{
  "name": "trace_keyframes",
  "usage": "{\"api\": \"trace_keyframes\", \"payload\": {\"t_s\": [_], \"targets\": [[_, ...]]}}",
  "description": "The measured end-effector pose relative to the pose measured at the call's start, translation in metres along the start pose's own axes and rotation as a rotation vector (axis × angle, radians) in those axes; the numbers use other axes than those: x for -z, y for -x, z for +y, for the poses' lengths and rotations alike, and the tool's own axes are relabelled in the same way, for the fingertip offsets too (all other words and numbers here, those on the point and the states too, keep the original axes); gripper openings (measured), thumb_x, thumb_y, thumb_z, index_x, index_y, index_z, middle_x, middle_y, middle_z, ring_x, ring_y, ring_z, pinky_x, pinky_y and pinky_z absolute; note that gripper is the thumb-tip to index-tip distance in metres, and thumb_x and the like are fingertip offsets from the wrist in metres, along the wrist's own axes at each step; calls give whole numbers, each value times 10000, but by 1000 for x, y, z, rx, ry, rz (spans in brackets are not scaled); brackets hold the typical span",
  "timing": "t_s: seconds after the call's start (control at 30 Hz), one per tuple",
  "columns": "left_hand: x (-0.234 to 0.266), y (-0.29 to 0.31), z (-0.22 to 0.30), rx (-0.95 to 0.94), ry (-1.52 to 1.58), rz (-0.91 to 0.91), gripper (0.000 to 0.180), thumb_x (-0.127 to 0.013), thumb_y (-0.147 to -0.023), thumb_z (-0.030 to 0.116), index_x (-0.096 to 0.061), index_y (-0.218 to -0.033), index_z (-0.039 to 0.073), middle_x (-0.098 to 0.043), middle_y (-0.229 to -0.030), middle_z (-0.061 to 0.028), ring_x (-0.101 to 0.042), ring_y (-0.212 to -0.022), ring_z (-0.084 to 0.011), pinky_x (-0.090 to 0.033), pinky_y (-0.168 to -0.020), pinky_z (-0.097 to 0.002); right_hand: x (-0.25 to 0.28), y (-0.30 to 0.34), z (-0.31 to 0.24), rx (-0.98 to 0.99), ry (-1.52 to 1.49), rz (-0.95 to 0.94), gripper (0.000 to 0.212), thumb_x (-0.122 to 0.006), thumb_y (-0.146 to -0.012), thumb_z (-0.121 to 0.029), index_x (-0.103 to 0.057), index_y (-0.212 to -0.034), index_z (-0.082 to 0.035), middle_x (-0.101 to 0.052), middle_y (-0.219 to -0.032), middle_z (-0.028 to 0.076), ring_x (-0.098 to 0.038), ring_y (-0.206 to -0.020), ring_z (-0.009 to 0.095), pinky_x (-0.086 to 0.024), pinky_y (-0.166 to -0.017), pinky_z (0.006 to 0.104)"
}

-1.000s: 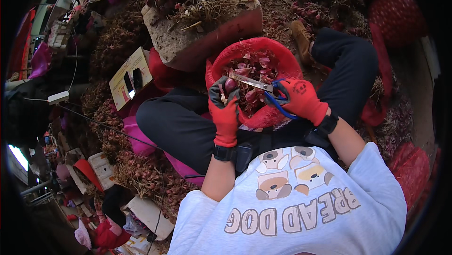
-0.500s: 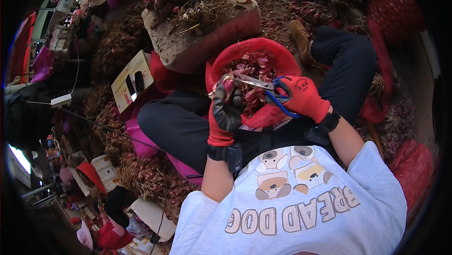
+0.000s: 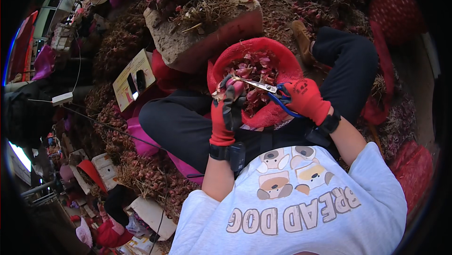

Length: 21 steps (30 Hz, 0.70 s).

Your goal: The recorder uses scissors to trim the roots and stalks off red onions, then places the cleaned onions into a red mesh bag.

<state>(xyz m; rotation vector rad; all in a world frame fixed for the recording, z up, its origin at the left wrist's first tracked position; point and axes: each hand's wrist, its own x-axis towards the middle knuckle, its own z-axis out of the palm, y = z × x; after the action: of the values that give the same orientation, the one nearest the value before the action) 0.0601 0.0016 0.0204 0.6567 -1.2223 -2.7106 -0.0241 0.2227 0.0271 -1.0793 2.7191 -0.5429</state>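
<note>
My left hand (image 3: 227, 111), in a red and black glove, is closed around a shallot (image 3: 238, 86) over the left rim of a red mesh bag. Blue-handled scissors (image 3: 266, 87) are gripped in my right hand (image 3: 303, 97), also gloved in red. Their blades reach left to the shallot's tip and look nearly closed. Beneath both hands the red mesh bag (image 3: 287, 52), its rim rolled open, holds loose trimmed shallots (image 3: 259, 64) between my legs. My left fingers hide part of the shallot.
Ahead stands a pale foam box (image 3: 202, 43) heaped with dry-stemmed shallots. Piles of shallots (image 3: 141, 172) spread along my left. A yellowish board (image 3: 123, 92) carries a dark phone. Red mesh sacks (image 3: 395, 10) lie to the right, and a cable (image 3: 117, 132) crosses at left.
The scissor blades have drawn together at the shallot's tip. My left hand has turned slightly, showing more of the glove's red back. The bag and surroundings look the same.
</note>
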Motion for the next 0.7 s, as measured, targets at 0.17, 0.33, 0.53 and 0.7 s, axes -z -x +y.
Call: {"api": "trace_keyframes", "payload": {"t_s": [0.17, 0.33, 0.53, 0.7], "targets": [[3, -5, -8, -137, -102, 16, 347, -592, -906, 123, -504, -1234, 55, -579, -1097, -31, -596, -971, -113, -496, -759, -250, 4, -6, -6, -75, -206, 110, 324, -692, -738, -403, -622, -856, -110, -625, -723, 84, -627, -704, 294, -485, -624, 388], [11, -8, -13, -202, -177, 37, 322, -601, -897, 103, -520, -1203, 46, -574, -1083, -27, -591, -943, -95, -499, -756, -240, 8, -7, -14, -2, -239, 157, 330, -697, -741, -408, -624, -856, -108, -626, -726, 82, -625, -700, 292, -483, -624, 381], [10, -6, -13, -189, -147, 6, 380, -531, -870, -40, -479, -1242, 18, -543, -1163, -58, -569, -1000, -118, -480, -845, -244, -10, -5, 7, 19, -103, 47, 329, -704, -736, -409, -641, -894, -127, -637, -754, 85, -629, -718, 292, -482, -632, 374], [3, -4, -8, -286, -214, -14, 427, -527, -854, -86, -458, -1265, 6, -511, -1228, -62, -524, -1094, -122, -447, -928, -246, 15, -9, -14, -84, -295, -8, 278, -693, -747, -340, -634, -903, -117, -635, -762, 107, -617, -711, 300, -468, -606, 380]]}}
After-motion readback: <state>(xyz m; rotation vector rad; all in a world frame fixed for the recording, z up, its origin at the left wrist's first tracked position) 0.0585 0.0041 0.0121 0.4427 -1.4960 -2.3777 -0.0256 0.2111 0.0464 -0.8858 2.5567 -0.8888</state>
